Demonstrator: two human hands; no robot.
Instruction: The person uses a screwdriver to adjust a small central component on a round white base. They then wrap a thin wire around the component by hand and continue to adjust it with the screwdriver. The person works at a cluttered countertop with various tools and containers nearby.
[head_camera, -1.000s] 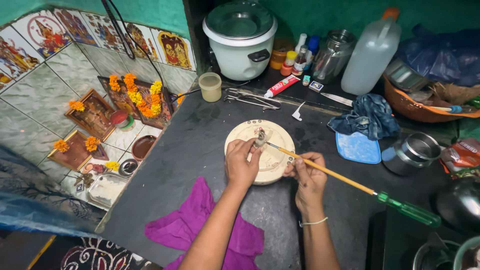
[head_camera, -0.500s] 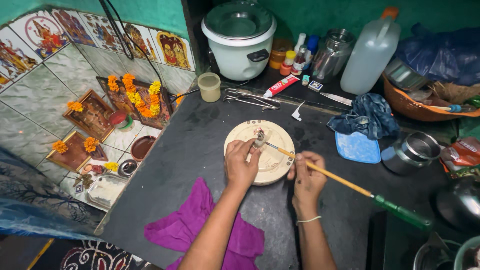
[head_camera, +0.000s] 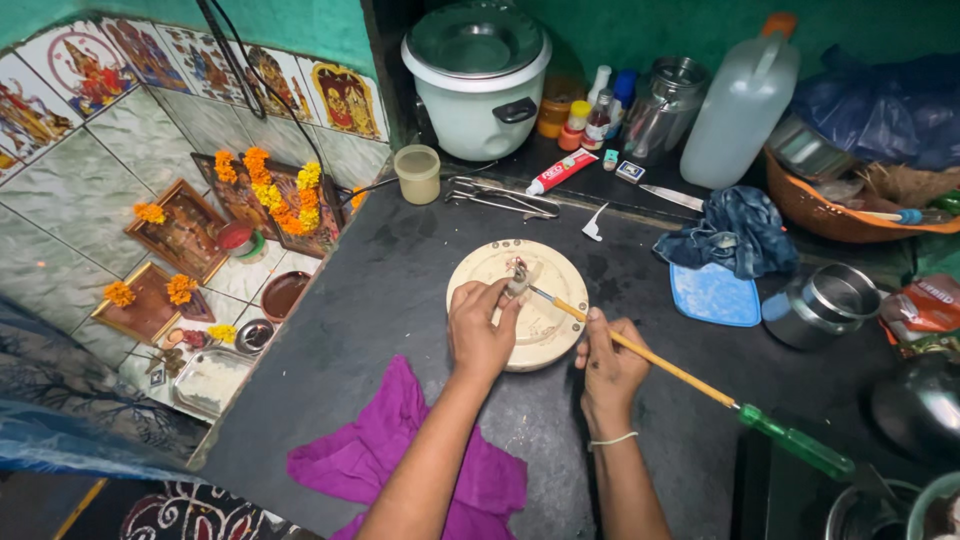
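Little has moved; our left hand (head_camera: 480, 330) pins the disc (head_camera: 520, 300) steady; our right hand (head_camera: 610, 365) grips the screwdriver (head_camera: 690, 385), levering its centre.

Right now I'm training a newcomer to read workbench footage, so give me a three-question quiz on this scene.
1. True or false: the right hand holds a long screwdriver by its shaft.
2. What does the left hand rest on? A) purple cloth B) round cream disc C) steel pot
3. What colour is the screwdriver's handle?

Key: 1 true; 2 B; 3 green.
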